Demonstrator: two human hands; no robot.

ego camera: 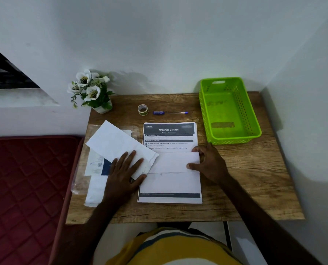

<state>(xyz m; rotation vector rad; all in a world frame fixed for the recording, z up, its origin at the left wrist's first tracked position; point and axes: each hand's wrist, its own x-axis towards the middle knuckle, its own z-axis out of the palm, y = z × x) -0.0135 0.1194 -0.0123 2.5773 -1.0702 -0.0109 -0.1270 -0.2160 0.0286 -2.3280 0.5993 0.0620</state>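
On a wooden table (245, 178), the left hand (125, 174), fingers spread flat, pins an envelope (117, 142) while the right hand (211, 163) pinches a folded sheet (174, 161) by its right edge (light, floppy, crease-prone).

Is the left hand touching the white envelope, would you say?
Touching: the head view shows the left hand lying flat on the white envelope.

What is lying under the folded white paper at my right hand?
The printed sheet headed Organize Clothes lies under the folded paper. Its heading, first lines and bottom bar show; its middle is covered. The right hand holds the paper's right edge.
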